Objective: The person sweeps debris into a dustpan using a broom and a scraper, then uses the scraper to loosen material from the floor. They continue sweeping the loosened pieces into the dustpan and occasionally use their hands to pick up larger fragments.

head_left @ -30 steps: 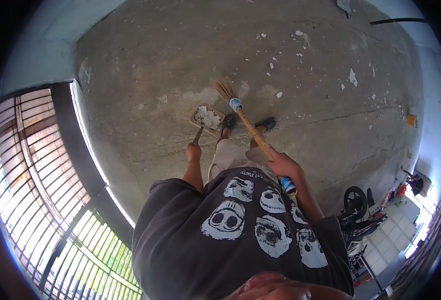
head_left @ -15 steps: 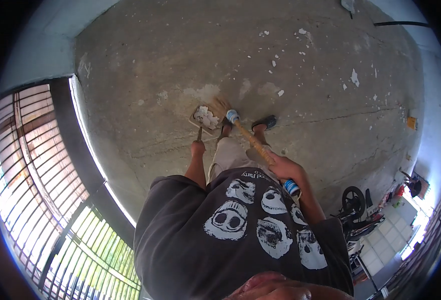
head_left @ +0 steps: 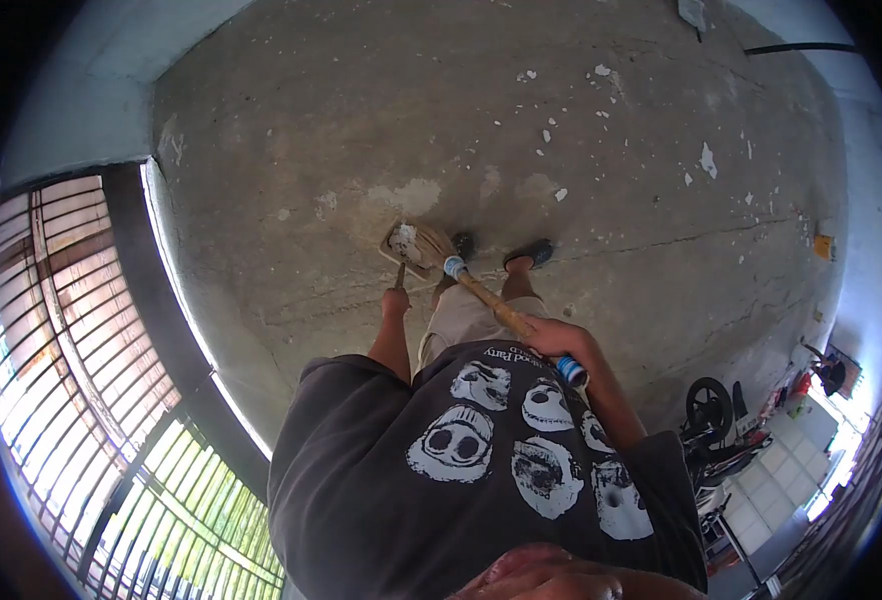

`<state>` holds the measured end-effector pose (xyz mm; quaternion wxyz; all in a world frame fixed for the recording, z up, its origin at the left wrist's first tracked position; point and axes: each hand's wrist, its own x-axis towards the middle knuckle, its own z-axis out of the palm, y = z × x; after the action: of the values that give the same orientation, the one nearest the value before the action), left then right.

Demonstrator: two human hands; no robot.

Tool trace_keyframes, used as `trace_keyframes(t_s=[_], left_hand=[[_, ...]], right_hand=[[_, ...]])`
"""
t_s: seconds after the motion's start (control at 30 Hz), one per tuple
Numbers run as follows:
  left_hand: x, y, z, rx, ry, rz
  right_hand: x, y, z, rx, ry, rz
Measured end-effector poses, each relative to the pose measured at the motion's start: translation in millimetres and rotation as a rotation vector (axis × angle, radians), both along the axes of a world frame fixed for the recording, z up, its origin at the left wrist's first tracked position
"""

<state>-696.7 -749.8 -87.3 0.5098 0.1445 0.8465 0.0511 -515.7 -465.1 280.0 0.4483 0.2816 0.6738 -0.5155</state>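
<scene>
The left hand [head_left: 396, 300] is closed tight round the thin handle of a dustpan [head_left: 401, 256] just left of centre frame. The fingers are wrapped fully and the pan is set down on the concrete floor [head_left: 311, 130] right in front of the feet. A small heap of white debris [head_left: 404, 237] can be seen in the pan.

The right hand [head_left: 549, 340] is clamped on a broom [head_left: 486, 300], gripped low on the stick near the blue-taped end, a bit right of centre. The stick is slanted up-left across the legs, and the bristles are laid over the mouth of the dustpan, touching it as far as can be made out.

White paint flakes [head_left: 706, 157] are scattered over the floor toward the upper right. A barred gate [head_left: 51, 330] is seen down the left edge, and a parked bike [head_left: 711, 410] at the lower right.
</scene>
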Motion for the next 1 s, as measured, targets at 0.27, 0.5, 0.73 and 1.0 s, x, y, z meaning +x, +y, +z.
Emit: trace_keyframes(t_s=[0.27,0.5,0.73,1.0], left_hand=[[-4.7,11.4,14.1,0.021,0.104,0.213],[-35.2,53.6,118.6,0.143,0.272,0.407],[-41.8,71.5,110.5,0.155,0.220,0.319],[-62.0,125.9,75.5,0.087,0.181,0.203]], right_hand=[[-20.2,40.6,86.9,0.100,-0.266,-0.326],[-15.6,51.8,73.5,0.273,-0.186,-0.479],[2.2,50.4,6.0,0.385,-0.096,-0.519],[9.6,7.4,4.4,0.042,-0.088,-0.278]])
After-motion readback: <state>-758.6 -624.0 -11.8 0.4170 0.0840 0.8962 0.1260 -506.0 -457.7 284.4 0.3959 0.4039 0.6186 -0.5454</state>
